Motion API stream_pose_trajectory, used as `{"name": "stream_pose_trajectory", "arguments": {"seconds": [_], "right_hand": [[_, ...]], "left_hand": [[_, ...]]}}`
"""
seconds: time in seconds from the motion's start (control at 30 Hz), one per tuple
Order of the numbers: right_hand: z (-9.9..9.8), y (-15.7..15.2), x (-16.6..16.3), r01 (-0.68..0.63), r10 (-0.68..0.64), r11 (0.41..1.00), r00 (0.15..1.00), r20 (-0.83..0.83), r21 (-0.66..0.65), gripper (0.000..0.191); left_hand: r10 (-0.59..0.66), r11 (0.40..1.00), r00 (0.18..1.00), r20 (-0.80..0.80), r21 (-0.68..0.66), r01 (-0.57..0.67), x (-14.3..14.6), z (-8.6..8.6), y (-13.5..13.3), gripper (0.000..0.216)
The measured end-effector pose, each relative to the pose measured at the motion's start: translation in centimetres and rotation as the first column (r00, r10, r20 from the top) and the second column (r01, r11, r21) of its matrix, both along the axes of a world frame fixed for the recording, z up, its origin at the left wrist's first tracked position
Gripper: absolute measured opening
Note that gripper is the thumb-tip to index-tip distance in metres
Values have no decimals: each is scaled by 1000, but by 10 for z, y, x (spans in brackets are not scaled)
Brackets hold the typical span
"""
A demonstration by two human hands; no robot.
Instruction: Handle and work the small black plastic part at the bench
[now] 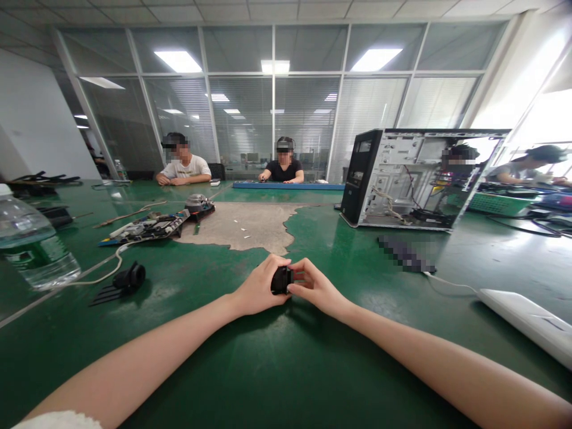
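Note:
Both my hands meet at the middle of the green table [277, 369], just above its surface. My left hand [259, 289] is curled round a small black part [280, 280]. My right hand [315, 286] pinches the same black part from the right with fingertips closed on it. Most of the part is hidden by my fingers. Beyond my hands the green covering is worn away to a bare grey patch [243, 226].
An open computer case [415, 179] stands at the right. A circuit board [149, 226], a fan unit [199, 204], a black part with a cable [129, 278] and a water bottle [31, 244] lie left. A white power strip [527, 322] lies right. People sit across the table.

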State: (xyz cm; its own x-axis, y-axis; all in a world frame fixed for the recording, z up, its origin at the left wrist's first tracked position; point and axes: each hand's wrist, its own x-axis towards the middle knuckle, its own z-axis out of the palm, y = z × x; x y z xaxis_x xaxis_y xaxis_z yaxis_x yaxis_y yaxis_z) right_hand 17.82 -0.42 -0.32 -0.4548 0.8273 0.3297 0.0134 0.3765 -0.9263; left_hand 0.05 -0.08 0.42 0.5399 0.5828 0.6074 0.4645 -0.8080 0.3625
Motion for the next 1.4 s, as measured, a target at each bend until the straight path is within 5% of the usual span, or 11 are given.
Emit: {"name": "stream_pose_trajectory", "arguments": {"seconds": [0.3, 0.53, 0.83, 1.07, 1.4], "right_hand": [[1, 0, -1, 77, -78, 997, 997, 26, 16, 23], [0, -1, 0, -20, 20, 1000, 1000, -2, 10, 28], [0, 1, -2, 78, -78, 997, 996, 32, 7, 25], [3, -1, -1, -46, 46, 999, 999, -28, -1, 25], [1, -1, -1, 148, -149, 989, 989, 22, 30, 25]], "left_hand": [[0, 1000, 1000, 6, 6, 0, 1, -1, 1, 63], [-2, 1000, 1000, 5, 1, 2, 0, 0, 0, 62], [1, 1000, 1000, 6, -7, -1, 0, -2, 1, 63], [0, 1000, 1000, 8, -8, 0, 0, 1, -1, 61], [9, 1000, 1000, 11, -20, -9, 0, 0, 0, 63]]}}
